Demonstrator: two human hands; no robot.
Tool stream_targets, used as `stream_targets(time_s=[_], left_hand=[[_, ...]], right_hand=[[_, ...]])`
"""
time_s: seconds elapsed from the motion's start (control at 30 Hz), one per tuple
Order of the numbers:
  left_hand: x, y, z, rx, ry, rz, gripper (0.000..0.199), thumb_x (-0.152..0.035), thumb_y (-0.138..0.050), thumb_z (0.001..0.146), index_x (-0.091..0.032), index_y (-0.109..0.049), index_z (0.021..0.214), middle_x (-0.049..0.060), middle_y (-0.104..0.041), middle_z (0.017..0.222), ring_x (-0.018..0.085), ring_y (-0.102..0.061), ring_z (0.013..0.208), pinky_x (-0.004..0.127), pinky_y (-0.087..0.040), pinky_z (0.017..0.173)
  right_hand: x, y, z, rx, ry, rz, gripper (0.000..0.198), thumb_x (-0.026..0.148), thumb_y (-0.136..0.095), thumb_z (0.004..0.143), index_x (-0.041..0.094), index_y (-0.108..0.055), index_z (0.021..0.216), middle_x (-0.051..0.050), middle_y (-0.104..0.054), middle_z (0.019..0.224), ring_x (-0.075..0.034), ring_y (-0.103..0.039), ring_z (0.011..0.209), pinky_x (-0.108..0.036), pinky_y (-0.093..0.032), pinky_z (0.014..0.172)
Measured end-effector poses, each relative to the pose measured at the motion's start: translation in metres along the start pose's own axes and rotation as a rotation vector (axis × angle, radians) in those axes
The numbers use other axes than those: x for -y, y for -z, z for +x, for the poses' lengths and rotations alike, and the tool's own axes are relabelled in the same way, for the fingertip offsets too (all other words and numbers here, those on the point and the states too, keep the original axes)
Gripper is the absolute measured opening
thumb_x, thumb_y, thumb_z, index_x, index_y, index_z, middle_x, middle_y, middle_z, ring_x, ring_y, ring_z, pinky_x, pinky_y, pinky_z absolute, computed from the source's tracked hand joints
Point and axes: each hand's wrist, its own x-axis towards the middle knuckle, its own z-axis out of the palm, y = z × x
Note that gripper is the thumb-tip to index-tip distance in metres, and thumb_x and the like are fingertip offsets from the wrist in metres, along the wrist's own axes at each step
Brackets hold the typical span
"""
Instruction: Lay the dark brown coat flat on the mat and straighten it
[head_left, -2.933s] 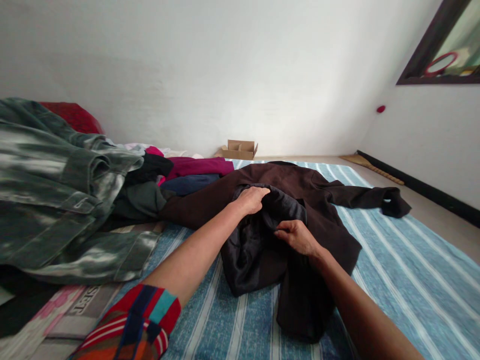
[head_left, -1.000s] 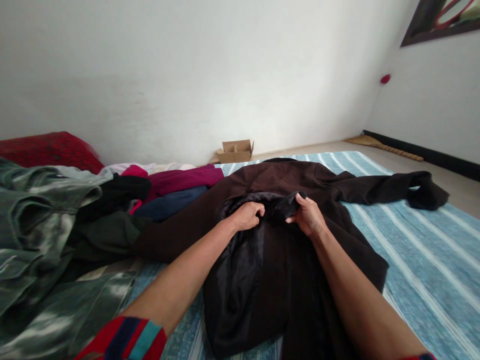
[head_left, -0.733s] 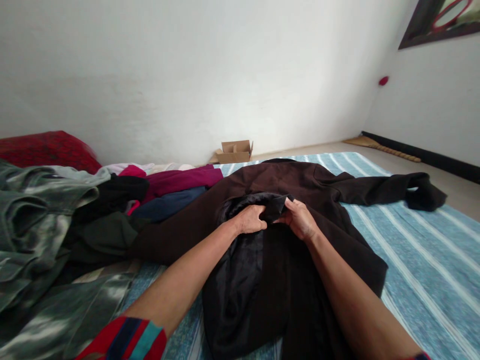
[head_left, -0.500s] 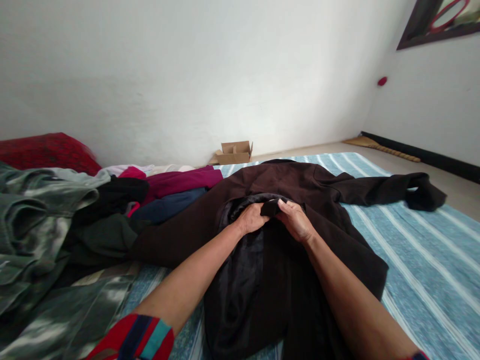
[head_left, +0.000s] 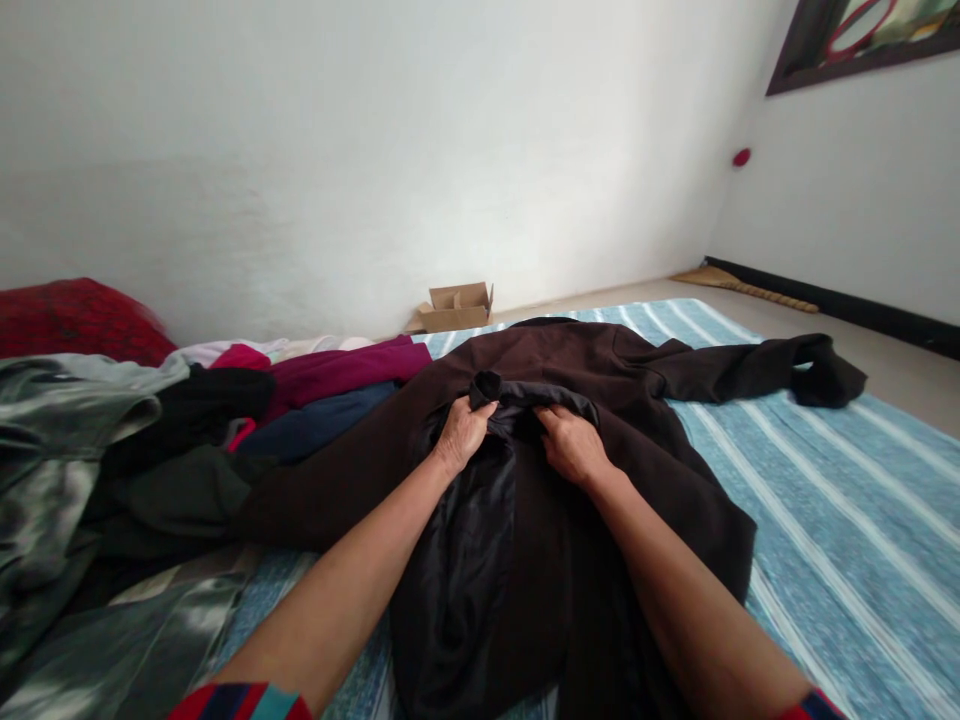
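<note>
Near: dark brown coat (head_left: 600, 520) spread on blue striped mat (head_left: 840, 520) | left hand (head_left: 463, 432) pinching bunched lining | right hand (head_left: 571, 446) clutching same fold | left: clothes pile (head_left: 187, 440) | far: cardboard box (head_left: 456, 305) by wall

Soft, even daylight, brightest on white wall (head_left: 525, 150); faint shadows. Left-edge clothes pile (head_left: 67, 470) smeared by blur; wide-angle stretching toward edges.
</note>
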Motion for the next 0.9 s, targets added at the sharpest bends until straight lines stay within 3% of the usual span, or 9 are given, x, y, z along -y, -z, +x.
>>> stream_targets(time_s=[0.1,0.27,0.43,0.6,0.67,0.77,0.83,0.9], left_hand=[[-0.003,0.002,-0.01,-0.064,0.041,-0.026,0.025,-0.035,-0.057,0.07,-0.013,-0.066,0.078,0.006,-0.067,0.083,0.022,-0.062,0.08,0.029,-0.05,0.066],[-0.016,0.008,-0.028,-0.006,0.095,-0.197,0.03,-0.032,-0.059,0.067,-0.015,-0.067,0.09,0.006,-0.068,0.097,0.022,-0.064,0.083,0.03,-0.055,0.064],[-0.021,0.007,-0.035,0.022,0.141,-0.308,0.026,-0.026,-0.06,0.062,-0.014,-0.068,0.083,0.003,-0.067,0.082,0.019,-0.064,0.074,0.035,-0.057,0.065],[-0.019,0.002,-0.035,0.032,0.146,-0.295,0.027,-0.022,-0.055,0.062,-0.013,-0.067,0.084,0.004,-0.067,0.086,0.021,-0.063,0.08,0.038,-0.055,0.073],[-0.022,0.002,-0.034,0.126,0.072,-0.164,0.025,-0.018,-0.054,0.063,-0.014,-0.067,0.085,0.004,-0.068,0.087,0.021,-0.062,0.086,0.038,-0.051,0.083],[-0.03,0.002,-0.033,0.414,-0.027,-0.071,0.034,-0.013,-0.058,0.061,-0.016,-0.065,0.094,0.002,-0.067,0.09,0.02,-0.06,0.09,0.035,-0.045,0.089],[-0.032,0.003,-0.031,0.559,-0.011,-0.128,0.043,-0.011,-0.061,0.057,-0.016,-0.061,0.1,0.001,-0.066,0.09,0.019,-0.06,0.089,0.032,-0.045,0.086],[-0.029,0.003,-0.026,0.62,0.045,-0.208,0.047,-0.009,-0.06,0.055,-0.015,-0.058,0.102,0.001,-0.066,0.089,0.018,-0.061,0.088,0.029,-0.046,0.082]], right_hand=[[-0.007,-0.001,0.001,-0.021,0.005,-0.053,0.066,0.008,-0.05,0.075,0.017,-0.038,0.139,-0.016,-0.047,0.135,-0.028,-0.049,0.118,-0.04,-0.039,0.098],[-0.029,-0.004,0.01,-0.15,0.031,0.171,0.061,0.011,-0.051,0.074,0.016,-0.044,0.134,-0.01,-0.052,0.133,-0.022,-0.044,0.126,-0.039,-0.032,0.106],[-0.036,-0.003,0.016,-0.142,0.017,0.45,0.057,0.013,-0.051,0.074,0.013,-0.047,0.13,-0.009,-0.066,0.109,-0.018,-0.058,0.106,-0.034,-0.041,0.097],[-0.012,-0.005,0.013,-0.038,0.006,0.686,0.036,0.032,-0.056,0.077,0.013,-0.062,0.107,-0.005,-0.068,0.082,-0.017,-0.062,0.077,-0.031,-0.048,0.076],[0.0,-0.006,0.012,0.021,0.016,0.75,0.037,0.039,-0.054,0.08,0.016,-0.063,0.107,-0.004,-0.068,0.087,-0.016,-0.061,0.078,-0.028,-0.048,0.072],[0.01,-0.009,0.013,0.13,-0.005,0.839,0.033,0.039,-0.059,0.076,0.018,-0.067,0.1,-0.003,-0.067,0.091,-0.015,-0.06,0.079,-0.025,-0.047,0.069],[0.008,-0.011,0.014,0.162,-0.062,0.858,0.027,0.033,-0.064,0.068,0.015,-0.069,0.088,-0.002,-0.067,0.081,-0.013,-0.058,0.071,-0.024,-0.046,0.066],[0.0,-0.013,0.016,0.162,-0.124,0.86,0.024,0.028,-0.063,0.063,0.014,-0.068,0.083,-0.001,-0.066,0.072,-0.012,-0.056,0.063,-0.024,-0.045,0.063]])
